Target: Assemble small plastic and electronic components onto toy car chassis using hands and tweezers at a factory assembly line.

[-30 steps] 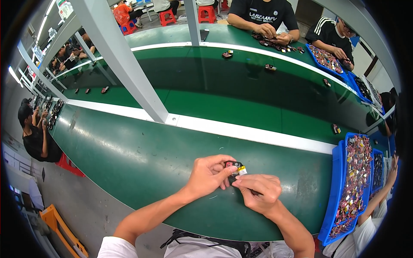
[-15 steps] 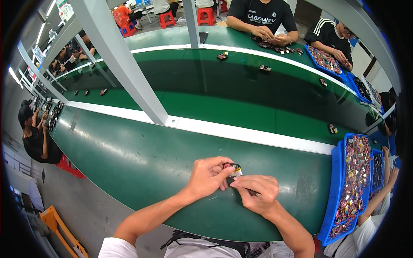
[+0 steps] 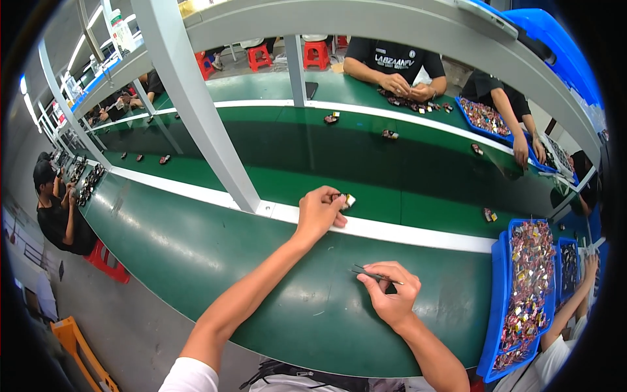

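My left hand (image 3: 319,212) reaches over the white rail at the bench's far side. Its fingers pinch a small black-cased electronic part (image 3: 347,200), which has a silver-white and yellow piece on it. The part is over the near edge of the green conveyor belt; whether it touches the belt, I cannot tell. Above the near bench, my right hand (image 3: 395,293) is closed around dark tweezers (image 3: 359,270). Their tips point left, with nothing visible between them.
On the right stands a blue bin (image 3: 499,294) heaped with small wired parts. Several similar parts lie along the belt (image 3: 418,186). A grey frame post (image 3: 202,124) rises from the white rail (image 3: 418,236). Across the belt, a person in black (image 3: 401,68) handles parts.
My left hand has carried the small electronic part away from my right hand, forward to the belt's edge. My right hand keeps the tweezers over the bench. The view has shifted upward.
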{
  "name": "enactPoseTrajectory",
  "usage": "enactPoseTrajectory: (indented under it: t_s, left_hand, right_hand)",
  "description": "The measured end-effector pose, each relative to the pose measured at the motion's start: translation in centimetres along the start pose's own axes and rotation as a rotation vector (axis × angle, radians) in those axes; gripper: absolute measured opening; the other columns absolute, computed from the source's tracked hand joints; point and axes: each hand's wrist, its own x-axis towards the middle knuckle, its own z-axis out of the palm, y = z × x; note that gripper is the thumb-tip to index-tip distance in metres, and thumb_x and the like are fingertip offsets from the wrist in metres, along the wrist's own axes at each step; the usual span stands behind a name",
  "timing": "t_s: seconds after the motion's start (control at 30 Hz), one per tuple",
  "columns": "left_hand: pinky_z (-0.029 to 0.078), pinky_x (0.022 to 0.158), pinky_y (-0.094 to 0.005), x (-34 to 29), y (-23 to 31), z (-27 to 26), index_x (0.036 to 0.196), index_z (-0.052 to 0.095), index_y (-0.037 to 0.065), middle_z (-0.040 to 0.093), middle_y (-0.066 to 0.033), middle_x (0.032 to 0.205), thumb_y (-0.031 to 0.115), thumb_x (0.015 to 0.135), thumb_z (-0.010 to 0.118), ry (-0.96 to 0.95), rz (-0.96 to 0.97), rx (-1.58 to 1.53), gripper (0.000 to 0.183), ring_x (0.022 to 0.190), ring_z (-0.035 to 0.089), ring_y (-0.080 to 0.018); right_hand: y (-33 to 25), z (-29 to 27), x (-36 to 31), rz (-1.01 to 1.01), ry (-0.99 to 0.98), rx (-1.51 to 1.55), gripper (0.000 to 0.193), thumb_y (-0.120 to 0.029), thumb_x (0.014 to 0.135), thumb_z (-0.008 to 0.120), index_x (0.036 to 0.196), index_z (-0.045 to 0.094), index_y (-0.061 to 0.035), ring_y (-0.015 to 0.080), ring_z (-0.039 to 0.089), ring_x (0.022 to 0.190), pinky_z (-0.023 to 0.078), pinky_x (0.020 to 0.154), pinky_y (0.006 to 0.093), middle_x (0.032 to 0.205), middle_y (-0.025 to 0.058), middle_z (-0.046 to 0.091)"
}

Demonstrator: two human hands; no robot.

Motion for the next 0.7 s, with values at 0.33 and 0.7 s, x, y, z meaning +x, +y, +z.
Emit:
enactPoseTrajectory:
  t_s: [0.33,0.7]
  left_hand:
    - [0.054,0.063,-0.0358,-2.8,0.8,-0.6,0.129,0.059,-0.007,0.056,-0.0218,0.124,0.01,0.092,0.068,0.272,0.488,0.778,0.041,0.07,0.067,-0.0237]
    - [0.051,0.064,-0.0284,-12.6,1.1,-1.7,0.115,0.074,0.003,0.071,-0.0084,0.108,0.006,0.094,0.069,-0.366,0.353,0.216,0.022,0.088,0.066,-0.0172]
  right_hand:
    - [0.4,-0.2,-0.4,0.054,-0.037,-0.009,0.019,-0.002,0.075,0.087,0.088,0.074,-0.0047,0.0049,0.043,0.042,0.035,0.042,0.0219,0.086,0.0076,0.075]
    - [0.5,-0.1,-0.3,0.168,-0.026,0.042,0.019,0.001,0.074,0.087,0.088,0.075,-0.0036,0.0049,0.051,0.049,0.038,0.046,0.0209,0.085,0.0068,0.075]
